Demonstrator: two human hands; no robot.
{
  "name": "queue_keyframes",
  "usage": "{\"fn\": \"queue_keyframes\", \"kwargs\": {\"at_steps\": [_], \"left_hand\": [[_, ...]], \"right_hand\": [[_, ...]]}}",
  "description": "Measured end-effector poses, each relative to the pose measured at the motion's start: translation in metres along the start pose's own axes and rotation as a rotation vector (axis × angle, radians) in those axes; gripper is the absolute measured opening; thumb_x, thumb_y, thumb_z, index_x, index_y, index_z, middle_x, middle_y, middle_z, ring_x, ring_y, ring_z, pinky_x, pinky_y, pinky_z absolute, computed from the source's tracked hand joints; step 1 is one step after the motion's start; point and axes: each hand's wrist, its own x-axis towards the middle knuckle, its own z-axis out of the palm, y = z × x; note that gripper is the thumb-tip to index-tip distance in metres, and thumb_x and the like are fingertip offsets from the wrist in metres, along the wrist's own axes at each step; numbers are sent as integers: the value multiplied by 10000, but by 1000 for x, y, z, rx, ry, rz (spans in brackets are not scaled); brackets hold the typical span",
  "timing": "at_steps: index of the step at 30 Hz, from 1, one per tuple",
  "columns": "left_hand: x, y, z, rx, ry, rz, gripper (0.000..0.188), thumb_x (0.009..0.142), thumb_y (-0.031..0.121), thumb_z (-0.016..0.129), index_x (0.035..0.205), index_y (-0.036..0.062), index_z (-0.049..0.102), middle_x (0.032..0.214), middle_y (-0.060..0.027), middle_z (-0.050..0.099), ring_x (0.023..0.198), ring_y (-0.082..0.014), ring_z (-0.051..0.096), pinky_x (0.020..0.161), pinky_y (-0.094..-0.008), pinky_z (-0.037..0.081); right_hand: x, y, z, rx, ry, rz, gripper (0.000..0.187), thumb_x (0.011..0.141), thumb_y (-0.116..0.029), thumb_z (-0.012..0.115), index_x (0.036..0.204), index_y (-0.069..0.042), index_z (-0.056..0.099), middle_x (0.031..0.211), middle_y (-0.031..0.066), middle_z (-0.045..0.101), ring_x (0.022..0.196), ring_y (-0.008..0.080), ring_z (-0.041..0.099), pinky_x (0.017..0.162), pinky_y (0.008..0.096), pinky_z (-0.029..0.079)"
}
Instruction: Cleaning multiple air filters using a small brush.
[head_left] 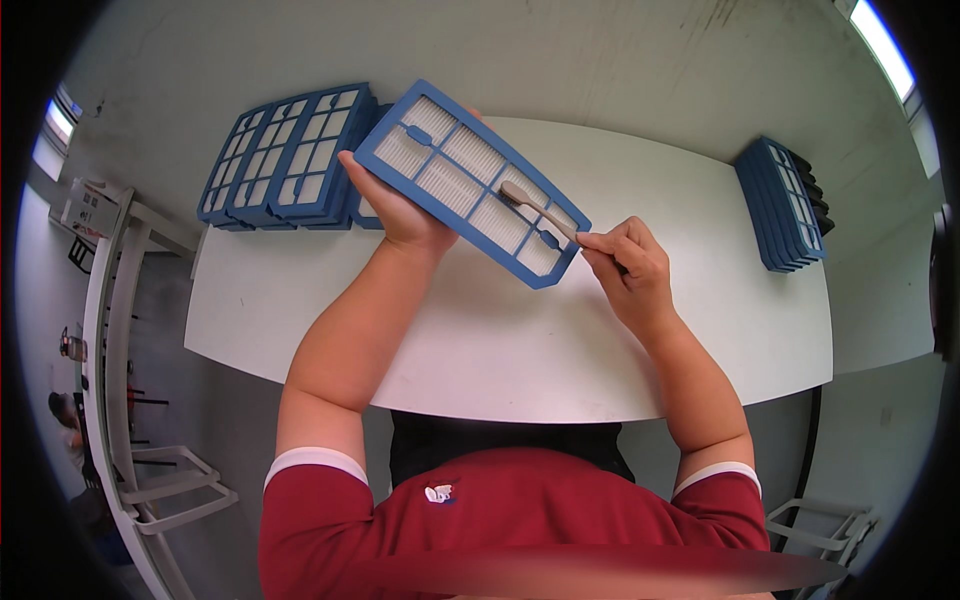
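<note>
A blue-framed air filter [447, 185] with white pleats is held tilted above the table. My left hand [405, 215] supports it from below and behind, its thumb at the left corner and the other fingers mostly hidden behind the frame. Pinched between the thumb and fingers of my right hand [630, 265] is a thin grey-brown tool [545, 213] with an oval head, which looks like a small brush. Its head lies over the pleats in the filter's right half. Whether it touches them I cannot tell.
The white table [500, 350] stands against a wall. Stacks of similar blue filters [290, 155] are at its far left, one partly behind the held filter. Another blue filter stack [780, 205] stands at the right edge, with black parts behind it. A person [68, 415] is far left.
</note>
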Motion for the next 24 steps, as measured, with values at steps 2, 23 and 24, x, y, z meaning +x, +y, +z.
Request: {"fn": "queue_keyframes", "kwargs": {"at_steps": [2,23,24], "left_hand": [[-4,-1,3,20,-5,-34,994,699,859,117,1317,134,401,1254,-189,474,1163,-350,476,950,-479,433],[-10,-14,3,74,-140,-1,1022,688,870,115,1308,110,399,1213,-196,492,1135,-352,496,926,-475,453],[-11,-15,3,74,-141,-3,1022,688,870,115,1308,110,399,1213,-196,492,1135,-352,496,926,-475,453]], "right_hand": [[0,1,-1,-22,5,14,187,733,47,676,893,-49,686,683,39,498,590,142,495,500,257,404],[-3,-4,3,53,10,56,190,754,48,655,917,-46,681,703,37,508,607,128,511,516,238,415],[-3,-3,3,52,12,57,190,754,48,655,917,-46,681,703,37,508,607,128,511,516,238,415]]}}
